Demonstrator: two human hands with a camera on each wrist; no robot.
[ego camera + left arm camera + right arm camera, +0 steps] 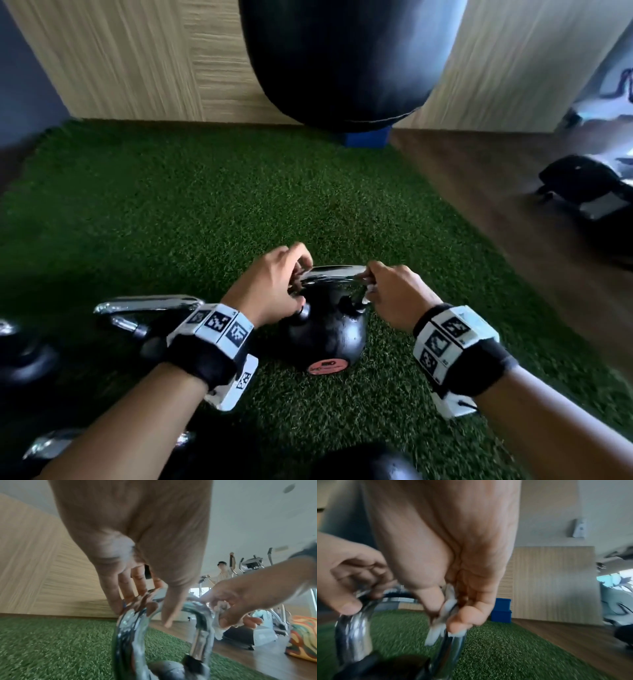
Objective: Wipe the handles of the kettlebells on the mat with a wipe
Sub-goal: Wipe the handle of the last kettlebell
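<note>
The right hand (pixel 453 566) is pinching the white wipe (pixel 444 614) round the right bend of the chrome handle (pixel 330 274), whose bar is running leftward to the left hand (pixel 274 284) gripping the kettlebell (pixel 325 329) on the green mat (pixel 205 205).

In the head view the punching bag (pixel 346 58) at twelve o'clock is cut off by the top edge. At nine o'clock a kettlebell (pixel 20 356) runs off the left edge, and another kettlebell (pixel 366 462) at six o'clock is cut by the bottom edge. The left hand (pixel 270 291) hides the near end of the handle (pixel 335 274); its fingertips cannot be made out. The wipe (pixel 436 631) is a blurred white scrap, mostly covered by the right hand (pixel 453 561). In the left wrist view the person (pixel 223 572) at three o'clock is too small to make out.
</note>
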